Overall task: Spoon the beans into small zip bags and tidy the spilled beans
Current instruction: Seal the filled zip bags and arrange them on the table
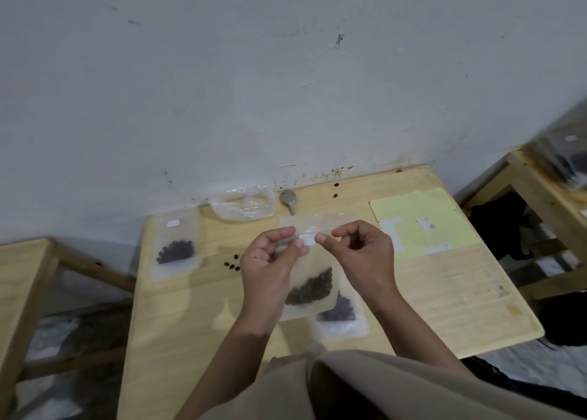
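- Both hands hold a small zip bag (313, 280) of beans up over the wooden bench (444, 308).
- The left hand (270, 267) pinches the bag's top edge between thumb and fingers (297, 245); the right hand (362, 254) pinches the same edge just beside it, its other fingers curled.
- The beans sit in the bag's lower part, tilted to one side.
- A second filled bag (341, 316) lies flat on the bench, partly under the held one.
- A third filled bag (175, 248) lies near the bench's left edge.
- A few loose beans (232, 264) lie between that bag and the left hand.
- A spoon (288, 200) and a crumpled clear bag (243, 204) lie by the wall.
- A yellow sheet (422, 219) lies to the right.
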`<state>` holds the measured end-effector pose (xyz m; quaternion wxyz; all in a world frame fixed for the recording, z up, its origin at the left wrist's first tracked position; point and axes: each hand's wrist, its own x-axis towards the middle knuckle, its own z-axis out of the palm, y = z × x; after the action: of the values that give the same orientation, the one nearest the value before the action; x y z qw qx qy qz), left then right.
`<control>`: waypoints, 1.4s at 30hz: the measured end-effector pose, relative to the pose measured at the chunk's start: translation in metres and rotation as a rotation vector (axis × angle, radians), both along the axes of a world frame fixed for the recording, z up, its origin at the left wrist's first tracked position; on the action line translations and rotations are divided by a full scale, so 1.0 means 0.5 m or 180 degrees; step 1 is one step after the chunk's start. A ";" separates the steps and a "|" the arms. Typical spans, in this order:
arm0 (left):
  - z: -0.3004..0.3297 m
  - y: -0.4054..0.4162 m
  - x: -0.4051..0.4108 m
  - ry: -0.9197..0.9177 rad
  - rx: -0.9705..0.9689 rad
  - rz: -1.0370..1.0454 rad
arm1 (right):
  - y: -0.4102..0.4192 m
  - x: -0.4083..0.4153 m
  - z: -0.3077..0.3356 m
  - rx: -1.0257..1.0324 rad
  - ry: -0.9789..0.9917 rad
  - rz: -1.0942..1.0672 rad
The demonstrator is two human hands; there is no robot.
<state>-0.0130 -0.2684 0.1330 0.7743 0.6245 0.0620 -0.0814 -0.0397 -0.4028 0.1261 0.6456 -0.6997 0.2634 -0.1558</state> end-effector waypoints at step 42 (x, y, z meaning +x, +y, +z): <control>-0.258 0.479 0.248 0.0023 0.3383 -0.0081 | 0.455 0.350 -0.243 -0.1523 0.1056 0.1484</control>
<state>0.1108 -0.0290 0.0042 0.3497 0.9312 0.0898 -0.0502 0.1355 -0.1753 0.0047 0.4305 -0.8877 0.1541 0.0538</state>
